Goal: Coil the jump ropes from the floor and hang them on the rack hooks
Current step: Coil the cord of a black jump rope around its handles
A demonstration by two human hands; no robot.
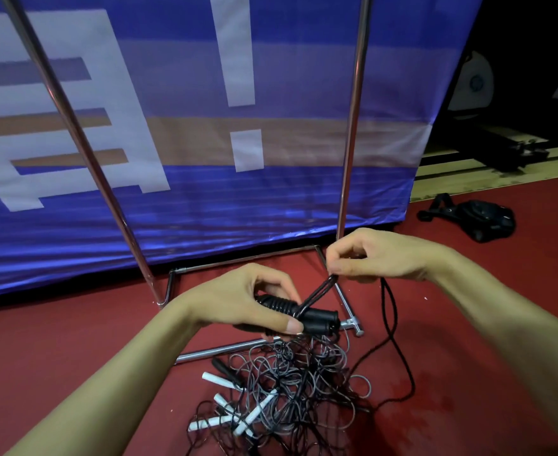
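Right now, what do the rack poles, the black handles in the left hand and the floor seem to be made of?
Rack poles: apparently polished metal, bright streak highlights running along the tubes.
Black handles: look like matte rubber or foam with a ribbed surface; which one is unclear. The left hand grips them while the right hand pinches the black cord.
Floor: dull red, possibly rubber or vinyl matting.
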